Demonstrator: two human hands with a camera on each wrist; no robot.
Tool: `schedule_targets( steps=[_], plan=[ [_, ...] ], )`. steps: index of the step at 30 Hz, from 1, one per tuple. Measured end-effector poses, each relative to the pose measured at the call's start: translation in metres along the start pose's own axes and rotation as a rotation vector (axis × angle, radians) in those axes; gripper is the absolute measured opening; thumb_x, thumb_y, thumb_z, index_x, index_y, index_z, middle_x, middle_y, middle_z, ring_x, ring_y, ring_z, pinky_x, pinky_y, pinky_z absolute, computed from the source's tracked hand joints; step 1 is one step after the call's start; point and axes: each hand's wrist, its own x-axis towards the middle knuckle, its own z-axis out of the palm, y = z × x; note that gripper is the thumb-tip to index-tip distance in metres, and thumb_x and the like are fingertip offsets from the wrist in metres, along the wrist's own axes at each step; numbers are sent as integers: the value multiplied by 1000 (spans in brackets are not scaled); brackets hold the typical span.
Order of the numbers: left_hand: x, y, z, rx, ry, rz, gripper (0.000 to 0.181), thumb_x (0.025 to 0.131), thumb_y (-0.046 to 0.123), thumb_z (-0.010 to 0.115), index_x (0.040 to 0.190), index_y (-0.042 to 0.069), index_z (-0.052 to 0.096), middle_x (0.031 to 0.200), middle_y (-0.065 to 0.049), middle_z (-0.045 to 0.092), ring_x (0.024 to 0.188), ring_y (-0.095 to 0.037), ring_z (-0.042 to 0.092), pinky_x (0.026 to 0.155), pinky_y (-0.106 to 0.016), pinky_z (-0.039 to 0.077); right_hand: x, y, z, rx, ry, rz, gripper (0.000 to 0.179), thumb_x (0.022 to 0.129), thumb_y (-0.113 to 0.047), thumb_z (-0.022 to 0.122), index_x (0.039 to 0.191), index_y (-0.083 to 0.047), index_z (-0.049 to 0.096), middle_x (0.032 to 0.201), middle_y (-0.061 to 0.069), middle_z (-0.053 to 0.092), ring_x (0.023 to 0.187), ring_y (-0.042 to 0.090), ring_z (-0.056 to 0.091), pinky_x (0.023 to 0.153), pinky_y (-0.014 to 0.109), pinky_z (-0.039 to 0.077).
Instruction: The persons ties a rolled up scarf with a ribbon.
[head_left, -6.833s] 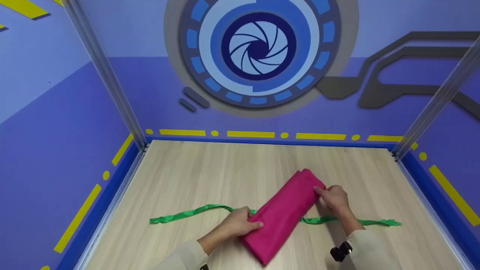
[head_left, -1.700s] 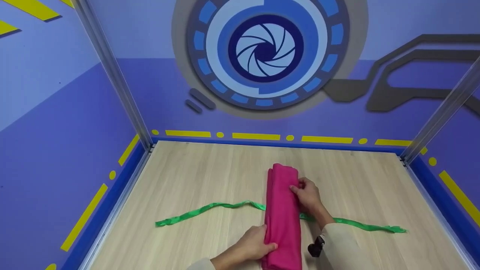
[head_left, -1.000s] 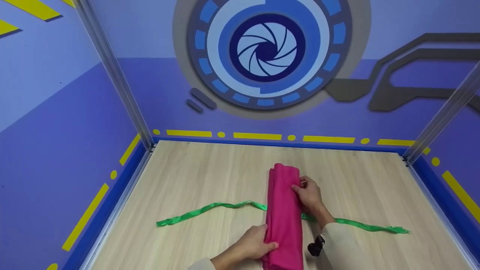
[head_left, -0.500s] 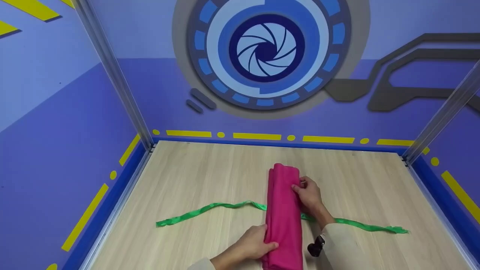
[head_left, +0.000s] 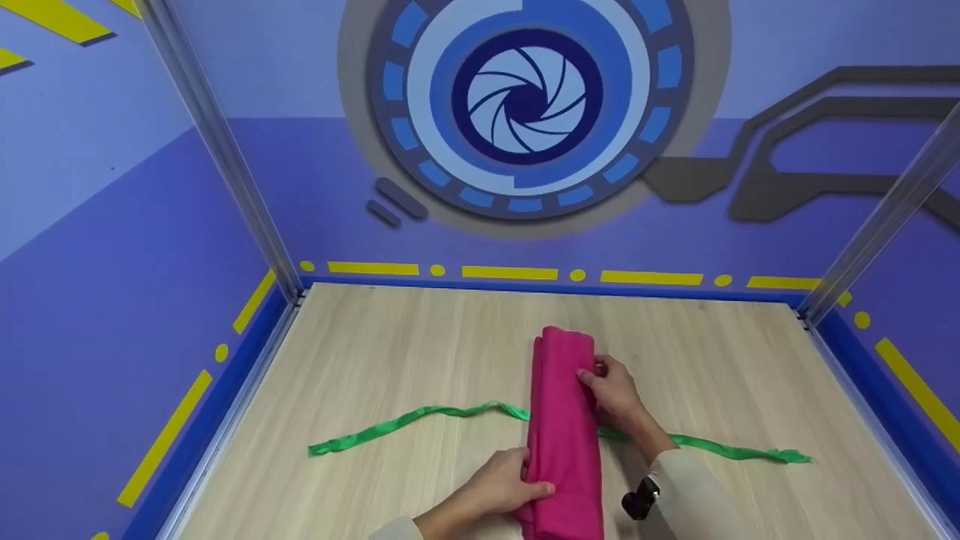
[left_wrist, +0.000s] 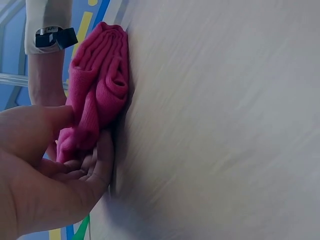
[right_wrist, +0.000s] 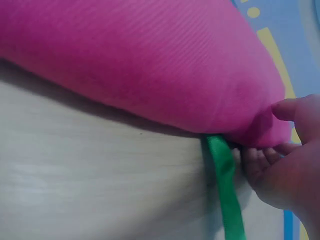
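A pink cloth, folded into a long thick bundle, lies lengthwise on the table across a green ribbon. My left hand grips the bundle's near left side, thumb on top and fingers tucked under the edge. Farther up on the other side, my right hand holds the right edge, thumb above and fingers below. Stacked fold layers show at the bundle's end in the left wrist view. In the right wrist view the ribbon comes out from beneath the cloth beside my fingers. The ribbon's middle is hidden under the bundle.
The wood-grain table is enclosed by blue printed walls at the back and sides. Metal posts stand at its back corners. The ribbon's two ends lie out to the left and right of the bundle.
Several seconds ago the pink cloth was slanted and wider across the ribbon; it has since been turned lengthwise into a narrower bundle. Over the last second both hands have kept their hold, nearly still.
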Motion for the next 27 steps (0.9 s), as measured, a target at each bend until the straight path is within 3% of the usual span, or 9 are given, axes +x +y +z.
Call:
schedule_targets(
  steps=[6,12,20,27],
  plan=[
    [-1,2,-7,-44,1,-13,29,95,31,82,107,7,69,81,3,68,68,-11,64,59,-26,49,-9,-3,-10,-29,-36,-50,49,106,-11,64,149,7,50,132,27,60,120,37,60,98,45,54],
    [-1,1,-16,1,13,1,30,98,34,78,101,8,65,73,3,66,57,-13,64,51,-24,45,-19,-5,-25,-45,-71,-82,49,106,-12,64,150,7,50,136,26,61,124,40,62,99,48,56],
    [-1,2,-35,-44,30,17,37,101,33,75,117,1,64,86,1,69,73,-25,73,56,-33,59,-30,-5,-37,-11,-88,-114,45,105,-11,65,145,7,54,139,28,58,117,35,65,90,49,60],
    [-1,1,-49,-42,119,69,44,102,30,72,126,-6,62,96,-1,71,77,-24,72,58,-30,56,-40,-8,-41,-2,-95,-157,45,104,-11,68,144,7,55,137,27,60,116,38,66,84,47,62]
  ],
)
